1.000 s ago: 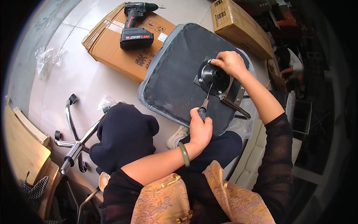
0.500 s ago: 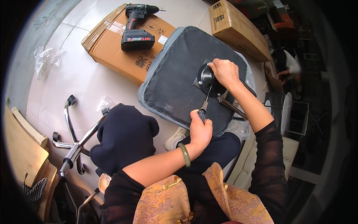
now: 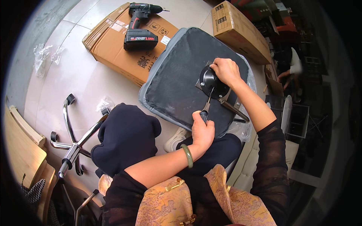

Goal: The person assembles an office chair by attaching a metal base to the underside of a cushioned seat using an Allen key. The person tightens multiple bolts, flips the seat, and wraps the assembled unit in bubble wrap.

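An upturned seat cushion [image 3: 173,79], dark underneath with grey sides, lies before me. A black round mount [image 3: 209,79] with silvery bolts sits on its underside, and a lever [image 3: 233,110] sticks out beside it. My left hand [image 3: 203,132] is closed around the black handle of a slim metal hand tool [image 3: 207,103], whose exact kind I cannot tell. The tool's tip reaches the mount's near side, by a bolt. At the far edge of the mount, my right hand [image 3: 227,71] has its fingers pinched together; what they hold is hidden.
A cordless drill [image 3: 140,28] rests on a cardboard box [image 3: 113,51] at the far left. Another box [image 3: 241,32] stands far right. A chrome five-legged chair base [image 3: 75,145] lies left of my knee. Wooden panels [image 3: 26,147] lean at the left edge. Another person [image 3: 292,71] is at right.
My right fingers have shifted slightly at the mount's far edge, covering the bolt seen there before. My left hand and the tool stay nearly in place. The other person has moved.
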Demonstrator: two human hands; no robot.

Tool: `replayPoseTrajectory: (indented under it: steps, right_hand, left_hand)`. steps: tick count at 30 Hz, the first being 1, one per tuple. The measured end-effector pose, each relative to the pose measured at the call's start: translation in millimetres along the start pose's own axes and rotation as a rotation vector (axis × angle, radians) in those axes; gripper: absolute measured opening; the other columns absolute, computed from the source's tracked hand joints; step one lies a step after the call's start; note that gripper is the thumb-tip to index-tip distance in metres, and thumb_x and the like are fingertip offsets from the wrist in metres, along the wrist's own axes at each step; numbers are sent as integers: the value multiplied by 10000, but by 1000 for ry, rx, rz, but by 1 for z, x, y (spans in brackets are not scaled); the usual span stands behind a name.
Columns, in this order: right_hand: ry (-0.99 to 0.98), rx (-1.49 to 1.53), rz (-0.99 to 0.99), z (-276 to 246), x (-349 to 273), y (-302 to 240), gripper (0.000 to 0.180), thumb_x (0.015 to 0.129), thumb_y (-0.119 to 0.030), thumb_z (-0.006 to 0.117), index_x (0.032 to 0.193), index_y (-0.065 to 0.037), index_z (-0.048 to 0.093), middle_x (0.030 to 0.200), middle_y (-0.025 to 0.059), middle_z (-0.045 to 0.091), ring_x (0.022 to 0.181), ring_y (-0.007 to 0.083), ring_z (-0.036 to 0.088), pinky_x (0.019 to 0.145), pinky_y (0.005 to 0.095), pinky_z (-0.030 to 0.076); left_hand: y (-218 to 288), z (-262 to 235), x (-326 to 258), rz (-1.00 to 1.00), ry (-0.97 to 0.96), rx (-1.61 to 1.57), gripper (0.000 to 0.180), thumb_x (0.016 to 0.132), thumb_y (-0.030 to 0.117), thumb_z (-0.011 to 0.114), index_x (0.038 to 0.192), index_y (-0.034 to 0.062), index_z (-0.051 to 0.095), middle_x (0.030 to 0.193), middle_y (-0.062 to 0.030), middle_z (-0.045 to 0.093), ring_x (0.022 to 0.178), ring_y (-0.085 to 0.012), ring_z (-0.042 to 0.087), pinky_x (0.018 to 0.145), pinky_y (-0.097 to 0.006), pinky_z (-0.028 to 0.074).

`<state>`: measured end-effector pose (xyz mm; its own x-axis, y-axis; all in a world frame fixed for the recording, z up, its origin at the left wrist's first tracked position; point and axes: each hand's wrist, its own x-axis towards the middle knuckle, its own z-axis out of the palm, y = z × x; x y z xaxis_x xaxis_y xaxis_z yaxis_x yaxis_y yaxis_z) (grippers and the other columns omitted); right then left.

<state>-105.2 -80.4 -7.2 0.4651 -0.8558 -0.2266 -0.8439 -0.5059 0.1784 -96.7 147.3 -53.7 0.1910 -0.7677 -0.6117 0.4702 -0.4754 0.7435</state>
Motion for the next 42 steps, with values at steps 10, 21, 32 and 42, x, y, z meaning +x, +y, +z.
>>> replayPoseTrajectory:
  steps: [10, 21, 32, 42]
  right_hand:
    - [62, 128, -253, -42, 8, 4, 126, 875, -181, 653, 897, -58, 652, 842, 131, 665, 860, 332, 637, 742, 411, 499]
    - [-71, 454, -297, -11, 19, 18, 88, 816, -12, 604, 881, 0, 661, 909, 121, 629, 829, 261, 633, 762, 352, 504]
    - [-56, 433, -203, -3, 13, 24, 60, 810, 18, 672, 864, 36, 653, 1134, 137, 599, 864, 239, 653, 823, 337, 527]
    - [-52, 647, -21, -11, 18, 22, 129, 838, -21, 659, 965, 0, 660, 837, 96, 668, 801, 186, 637, 772, 325, 515]
  left_hand:
    - [-5, 2, 0, 27, 8, -16, 364, 868, 55, 535, 1192, 39, 371, 873, -105, 540, 733, -178, 539, 663, -355, 479]
    - [-3, 1, -1, 4, 1, -33, 367, 868, 50, 528, 1199, 28, 371, 884, -105, 544, 732, -175, 538, 668, -354, 482]
    - [-8, 3, 2, 28, 2, -26, 445, 858, 103, 540, 1240, -2, 339, 839, -260, 617, 782, -424, 632, 764, -480, 497]
    - [-7, 2, 1, 45, 7, -8, 434, 857, 103, 531, 1231, -2, 340, 844, -274, 608, 796, -448, 621, 770, -490, 492]
